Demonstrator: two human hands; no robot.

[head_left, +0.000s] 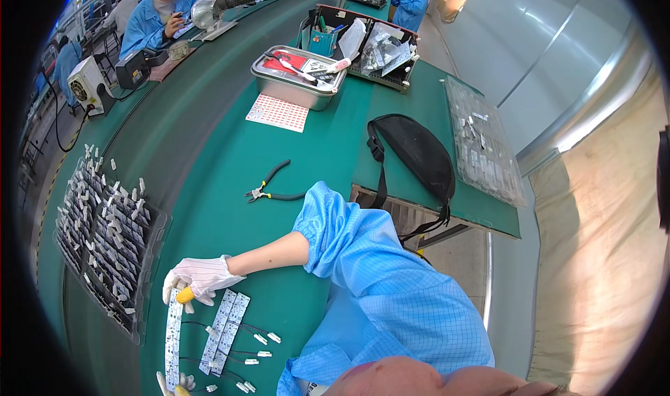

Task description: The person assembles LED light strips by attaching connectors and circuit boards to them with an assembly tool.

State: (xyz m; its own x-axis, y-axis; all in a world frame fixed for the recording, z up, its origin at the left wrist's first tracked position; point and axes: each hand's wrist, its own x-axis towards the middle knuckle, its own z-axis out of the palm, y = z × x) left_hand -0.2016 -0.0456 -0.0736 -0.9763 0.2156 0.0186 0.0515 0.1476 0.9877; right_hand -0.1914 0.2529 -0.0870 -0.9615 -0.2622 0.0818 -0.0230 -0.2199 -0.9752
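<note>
My right hand, in a white glove with yellow on a fingertip, pinches the upper end of a narrow white circuit board strip. At the strip's lower end is my left hand, also gloved and partly cut off by the lower picture edge; its fingers close on that end. Beside the held strip, two similar board strips lie next to each other on the green table. Thin dark wires with white connectors run from the strips across the table.
A clear tray packed with wired boards stands left. Diagonal cutters, a label sheet, a metal box, a crate, a black pouch and a clear plastic tray lie farther off. Co-workers sit beyond.
</note>
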